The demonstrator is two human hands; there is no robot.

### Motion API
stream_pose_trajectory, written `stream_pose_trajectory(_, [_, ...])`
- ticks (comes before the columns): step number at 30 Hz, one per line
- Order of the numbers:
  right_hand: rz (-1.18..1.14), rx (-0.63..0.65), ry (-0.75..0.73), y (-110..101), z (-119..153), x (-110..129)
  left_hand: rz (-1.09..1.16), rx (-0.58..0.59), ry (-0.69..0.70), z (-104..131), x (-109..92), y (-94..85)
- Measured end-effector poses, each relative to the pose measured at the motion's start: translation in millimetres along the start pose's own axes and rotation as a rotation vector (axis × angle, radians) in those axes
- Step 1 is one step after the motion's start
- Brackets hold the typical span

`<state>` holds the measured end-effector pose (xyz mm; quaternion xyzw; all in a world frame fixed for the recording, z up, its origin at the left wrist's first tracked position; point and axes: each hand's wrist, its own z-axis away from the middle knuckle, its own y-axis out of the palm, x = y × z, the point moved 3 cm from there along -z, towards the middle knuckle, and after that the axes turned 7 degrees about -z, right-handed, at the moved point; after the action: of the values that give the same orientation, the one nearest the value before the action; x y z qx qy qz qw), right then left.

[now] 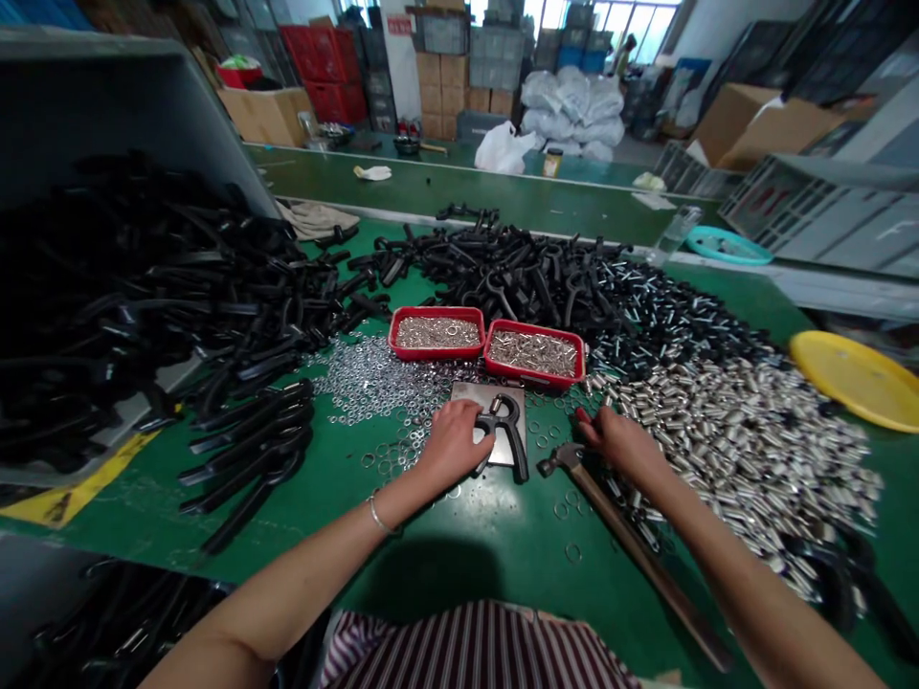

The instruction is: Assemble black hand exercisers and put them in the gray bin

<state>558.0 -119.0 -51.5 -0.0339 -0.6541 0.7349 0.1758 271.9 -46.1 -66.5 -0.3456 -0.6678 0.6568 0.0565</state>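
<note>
My left hand (454, 435) is closed on a black clamp-shaped part (514, 442) with a curved, hook-like top and two legs. That part lies on a small flat metal plate (466, 392), with a short silvery cylinder near its curve. My right hand (618, 442) is at the left edge of the pile of silvery cylinders (725, 450), fingers drawn together. Something red shows at its fingertips; what it holds is hidden. Just beside it lies a hammer (624, 531) with a wooden handle, its head toward the plate.
Two red trays (437, 354) of small metal pieces stand behind the plate. Washers (366, 378) and thin rings (572, 552) are scattered around. Black parts (531, 268) are heaped behind and fill a grey bin (215, 115) at left. Black pieces with metal pins (667, 311) and a yellow lid (854, 378) are at right.
</note>
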Motion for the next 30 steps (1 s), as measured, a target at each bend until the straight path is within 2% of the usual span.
stream_pose_trajectory(4, [-0.340,-0.241,-0.110,-35,3,10,-0.019,-0.013,0.022,-3,-1,-4.3])
stream_pose_trajectory(6, [-0.639,-0.265,-0.150,-43,4,29,0.003,-0.013,0.070,-2,-2,-4.2])
stream_pose_trajectory(9, [-1.114,-0.169,-0.154,-31,-2,70,0.031,0.010,0.074,-2,0,-2.9])
stream_pose_trajectory(12, [-1.308,-0.121,-0.131,-3,-13,106,0.053,0.031,0.050,-6,6,-4.1])
stream_pose_trajectory(15, [-1.357,-0.112,-0.104,21,-24,121,0.078,0.075,0.054,-10,11,-6.8])
stream_pose_trajectory(17, [-1.375,-0.110,-0.108,29,-29,123,0.081,0.099,0.052,-12,13,-8.0])
stream_pose_trajectory(25, [-1.376,-0.091,-0.141,32,-31,121,0.089,0.128,0.030,-12,15,-1.7])
stream_pose_trajectory(27, [-1.297,-0.109,-0.152,31,-29,121,0.091,0.130,0.023,-12,16,-1.3])
stream_pose_trajectory(30, [-0.994,-0.133,-0.243,27,-24,126,0.100,0.148,0.027,-12,16,-1.8])
